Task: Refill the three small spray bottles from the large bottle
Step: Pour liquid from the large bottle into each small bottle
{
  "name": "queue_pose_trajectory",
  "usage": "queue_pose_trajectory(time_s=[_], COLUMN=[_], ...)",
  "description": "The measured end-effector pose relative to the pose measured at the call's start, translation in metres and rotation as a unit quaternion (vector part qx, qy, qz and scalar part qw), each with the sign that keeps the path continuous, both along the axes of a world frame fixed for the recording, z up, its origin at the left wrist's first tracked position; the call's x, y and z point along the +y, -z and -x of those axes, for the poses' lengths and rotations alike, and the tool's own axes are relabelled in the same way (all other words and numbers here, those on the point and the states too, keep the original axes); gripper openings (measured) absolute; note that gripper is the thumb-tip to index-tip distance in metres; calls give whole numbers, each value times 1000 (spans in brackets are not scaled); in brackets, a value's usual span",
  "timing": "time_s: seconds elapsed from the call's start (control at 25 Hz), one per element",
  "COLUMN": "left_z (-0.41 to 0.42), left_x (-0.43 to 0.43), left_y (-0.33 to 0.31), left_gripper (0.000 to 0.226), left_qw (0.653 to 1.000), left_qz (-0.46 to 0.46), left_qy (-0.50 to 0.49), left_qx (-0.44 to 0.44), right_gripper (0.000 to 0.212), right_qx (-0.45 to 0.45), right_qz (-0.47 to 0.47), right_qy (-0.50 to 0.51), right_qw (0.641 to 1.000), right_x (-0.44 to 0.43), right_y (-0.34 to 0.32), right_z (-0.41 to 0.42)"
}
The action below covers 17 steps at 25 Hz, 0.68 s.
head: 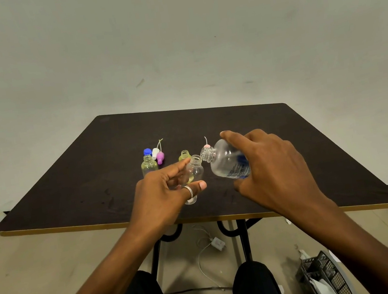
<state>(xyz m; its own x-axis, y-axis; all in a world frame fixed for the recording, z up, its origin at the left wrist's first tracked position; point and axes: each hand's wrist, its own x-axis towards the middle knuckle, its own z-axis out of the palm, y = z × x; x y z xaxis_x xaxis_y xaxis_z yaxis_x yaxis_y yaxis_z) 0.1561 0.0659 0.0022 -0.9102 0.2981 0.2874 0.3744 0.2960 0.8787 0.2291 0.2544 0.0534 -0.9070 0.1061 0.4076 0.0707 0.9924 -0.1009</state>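
On the dark brown tabletop (73, 183), toward its middle, stands an uncapped small clear bottle with yellowish liquid (149, 166), with a blue cap (147, 151), a white spray head (155, 152) and a pink spray head (160, 157) lying just behind it. The left hand (162, 196), ring on one finger, grips a second small clear open bottle (194, 171), lifted and tilted. Behind it stands a third small yellowish bottle (184, 155). The right hand (270, 168) clasps the large clear plastic bottle with a blue label (227, 160), tipped leftward, its open neck just beside the held bottle's mouth.
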Motion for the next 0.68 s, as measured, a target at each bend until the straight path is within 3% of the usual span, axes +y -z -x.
queue_pose_trajectory(time_s=[0.68], left_z=[0], left_x=[0], left_y=[4], left_gripper=[62], left_qw=[1000], left_qz=[-1], left_qy=[4], left_qx=[-4], right_gripper=[90], right_qx=[13], right_qz=[-21], right_qy=[6], right_qw=[1000], right_x=[-1], right_y=[-1], right_z=[-1])
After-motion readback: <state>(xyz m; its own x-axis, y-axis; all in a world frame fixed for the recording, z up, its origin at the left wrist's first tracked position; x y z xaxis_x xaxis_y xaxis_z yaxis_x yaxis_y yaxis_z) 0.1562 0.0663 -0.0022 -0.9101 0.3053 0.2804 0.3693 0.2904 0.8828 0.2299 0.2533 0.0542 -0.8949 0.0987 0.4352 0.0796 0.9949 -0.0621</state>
